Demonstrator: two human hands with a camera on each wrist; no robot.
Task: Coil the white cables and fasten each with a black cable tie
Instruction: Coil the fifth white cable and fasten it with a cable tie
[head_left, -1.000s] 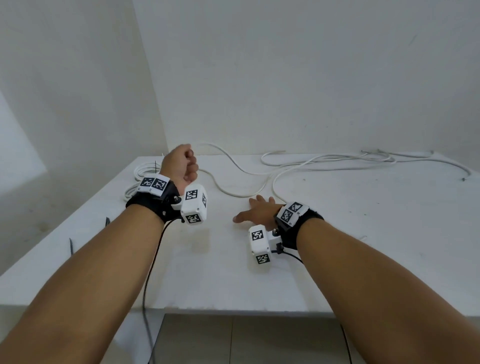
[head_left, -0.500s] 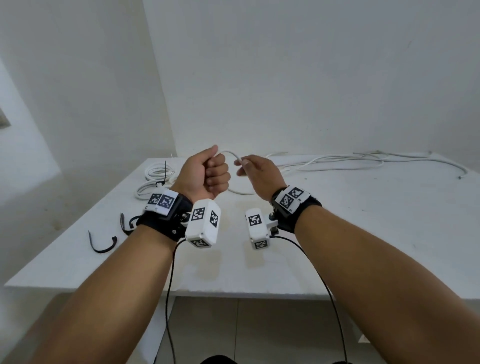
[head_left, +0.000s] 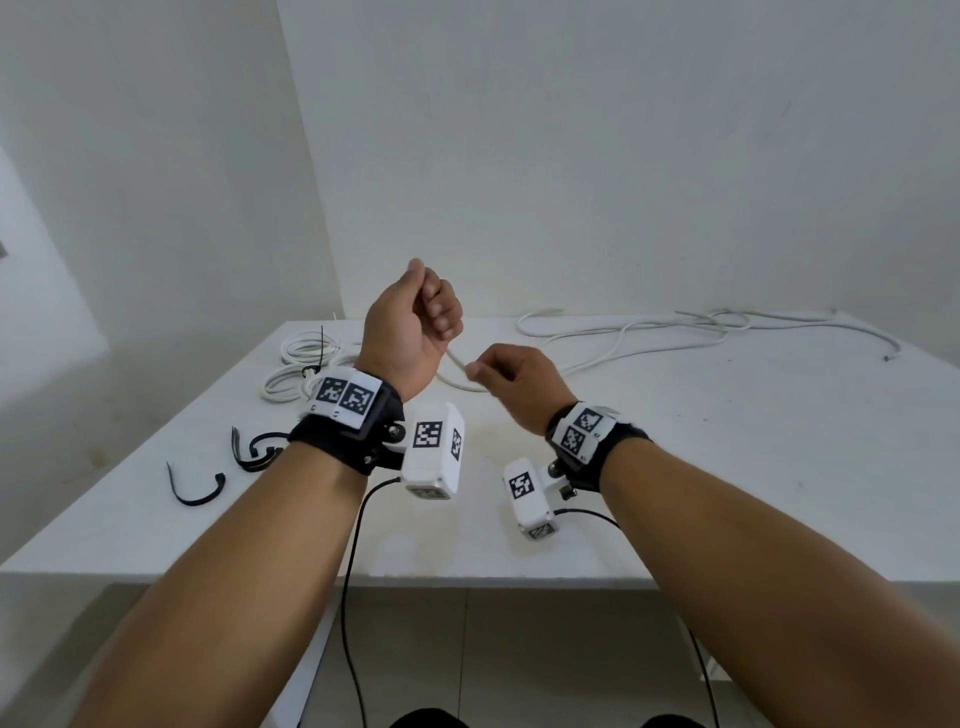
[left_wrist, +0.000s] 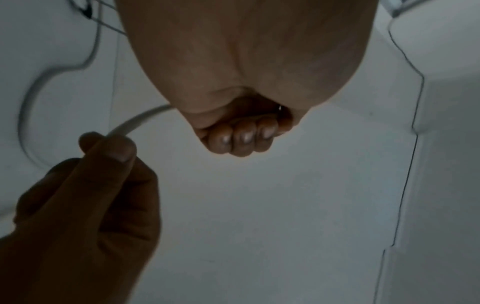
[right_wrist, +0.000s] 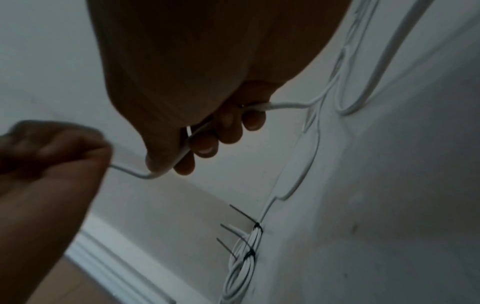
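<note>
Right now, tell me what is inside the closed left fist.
The left hand grips the white cable, which leaves the fist toward the right hand. The curled fingers cover the cable's end and anything else held inside.

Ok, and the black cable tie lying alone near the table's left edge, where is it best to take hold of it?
The black cable tie lies curved and alone on the table. Probably pinch its thicker head end from above; the thin strap offers less. The left hand is nearer, but it now grips the white cable.
</note>
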